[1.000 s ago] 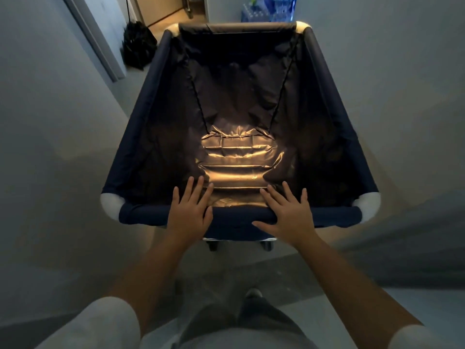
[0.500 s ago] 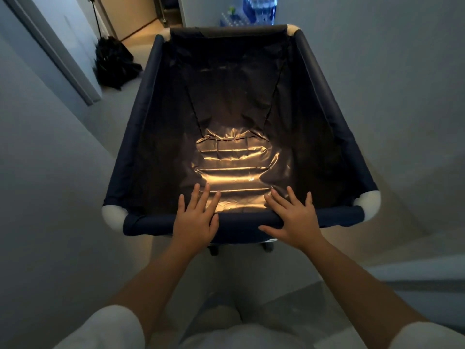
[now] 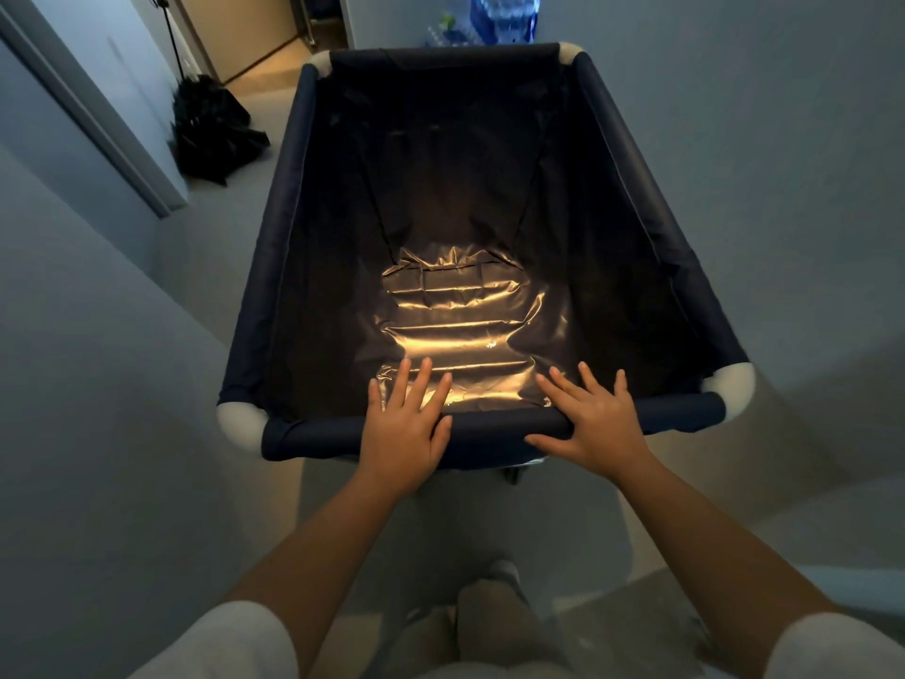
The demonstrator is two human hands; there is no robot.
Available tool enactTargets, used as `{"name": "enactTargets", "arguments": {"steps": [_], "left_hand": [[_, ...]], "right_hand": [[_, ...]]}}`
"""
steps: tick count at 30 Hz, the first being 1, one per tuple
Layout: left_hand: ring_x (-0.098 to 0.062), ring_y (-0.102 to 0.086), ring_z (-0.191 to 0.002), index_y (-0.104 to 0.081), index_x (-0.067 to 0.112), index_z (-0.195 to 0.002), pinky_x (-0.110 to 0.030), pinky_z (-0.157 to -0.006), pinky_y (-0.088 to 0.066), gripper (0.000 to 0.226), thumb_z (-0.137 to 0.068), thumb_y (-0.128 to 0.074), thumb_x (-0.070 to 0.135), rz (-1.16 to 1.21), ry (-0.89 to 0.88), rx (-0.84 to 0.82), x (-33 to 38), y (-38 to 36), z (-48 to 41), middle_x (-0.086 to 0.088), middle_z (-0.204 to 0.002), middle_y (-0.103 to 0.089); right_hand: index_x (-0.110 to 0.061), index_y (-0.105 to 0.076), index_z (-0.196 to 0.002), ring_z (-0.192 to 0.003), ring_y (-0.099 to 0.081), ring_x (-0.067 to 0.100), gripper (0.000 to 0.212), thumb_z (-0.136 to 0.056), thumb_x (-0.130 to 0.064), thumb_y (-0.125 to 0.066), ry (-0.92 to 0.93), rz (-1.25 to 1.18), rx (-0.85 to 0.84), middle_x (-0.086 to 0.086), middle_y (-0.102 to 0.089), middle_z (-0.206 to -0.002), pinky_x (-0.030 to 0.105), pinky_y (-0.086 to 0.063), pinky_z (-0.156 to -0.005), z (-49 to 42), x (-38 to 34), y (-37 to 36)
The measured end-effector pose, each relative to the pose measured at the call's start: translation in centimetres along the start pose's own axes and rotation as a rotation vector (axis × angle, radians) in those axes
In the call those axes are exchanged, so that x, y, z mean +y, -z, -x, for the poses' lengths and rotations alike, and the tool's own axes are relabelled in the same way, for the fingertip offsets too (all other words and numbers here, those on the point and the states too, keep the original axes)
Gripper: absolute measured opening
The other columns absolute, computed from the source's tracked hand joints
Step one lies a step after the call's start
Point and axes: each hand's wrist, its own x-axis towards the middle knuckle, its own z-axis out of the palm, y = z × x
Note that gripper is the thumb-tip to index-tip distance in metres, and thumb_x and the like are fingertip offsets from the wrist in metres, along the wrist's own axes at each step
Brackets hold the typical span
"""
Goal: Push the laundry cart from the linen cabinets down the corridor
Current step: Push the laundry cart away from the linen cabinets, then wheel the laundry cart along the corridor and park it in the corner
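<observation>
step: mid-push along corridor | left hand (image 3: 402,428), right hand (image 3: 595,423): flat, fingers spread, on laundry cart (image 3: 313,436) near rail | next: likely steer straight past black umbrella (image 3: 213,132)

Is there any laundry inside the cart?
No, the cart holds nothing; only its bare shiny liner shows at the bottom.

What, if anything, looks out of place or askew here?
A black heap, perhaps a collapsed umbrella, lies on the corridor floor against the left wall, ahead of the cart. The cart itself is empty and undamaged. Both hands, left and right, rest flat on its near rail.
</observation>
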Motion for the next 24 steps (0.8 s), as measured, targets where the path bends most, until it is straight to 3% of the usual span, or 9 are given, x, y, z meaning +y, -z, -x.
{"name": "enactTargets", "arguments": {"steps": [5,8,15,21,24], "left_hand": [[-0.037,-0.037,-0.130,-0.047,0.017,-0.132,-0.063,-0.096,-0.034,0.051,-0.091,-0.029,0.039,0.011,0.005,-0.008,0.8,-0.5,-0.6,-0.012,-0.140,-0.044],[-0.037,-0.035,-0.132,-0.046,0.016,-0.134,-0.063,-0.098,-0.032,0.052,-0.091,-0.028,0.040,0.003,-0.008,-0.001,0.4,-0.6,-0.1,-0.013,-0.142,-0.043],[-0.040,-0.040,-0.127,-0.051,0.013,-0.129,-0.062,-0.092,-0.039,0.052,-0.088,-0.031,0.038,0.001,-0.061,0.007,-2.6,-0.5,2.4,-0.015,-0.137,-0.048],[-0.039,-0.039,-0.128,-0.049,0.014,-0.131,-0.062,-0.093,-0.038,0.053,-0.088,-0.031,0.038,-0.009,-0.128,0.016,-8.1,-0.2,3.8,-0.014,-0.139,-0.046],[-0.040,-0.040,-0.127,-0.050,0.014,-0.131,-0.063,-0.092,-0.038,0.052,-0.087,-0.032,0.037,-0.008,-0.153,0.023,-11.1,0.3,3.4,-0.015,-0.137,-0.047]], "right_hand": [[-0.021,-0.047,-0.133,-0.124,-0.045,0.042,0.081,-0.072,-0.073,-0.039,0.000,0.018,-0.007,0.007,-0.054,-0.133,0.070,-0.023,-0.098,-0.2,1.1,0.2],[-0.021,-0.044,-0.135,-0.126,-0.041,0.042,0.080,-0.072,-0.070,-0.048,-0.023,0.016,-0.021,0.007,-0.051,-0.136,0.068,-0.019,-0.101,0.2,0.5,0.2],[-0.024,-0.034,-0.140,-0.133,-0.031,0.041,0.085,-0.072,-0.074,-0.045,-0.101,0.025,-0.053,0.006,-0.041,-0.144,0.064,-0.009,-0.107,1.8,-3.7,-0.9],[-0.020,-0.041,-0.137,-0.127,-0.039,0.045,0.084,-0.071,-0.071,-0.051,-0.145,0.020,-0.032,0.010,-0.049,-0.137,0.068,-0.017,-0.102,1.4,-9.8,-1.6],[-0.020,-0.043,-0.136,-0.125,-0.042,0.044,0.086,-0.071,-0.075,-0.041,-0.177,0.024,-0.021,0.010,-0.052,-0.135,0.068,-0.019,-0.102,0.1,-12.4,-2.1]]}}
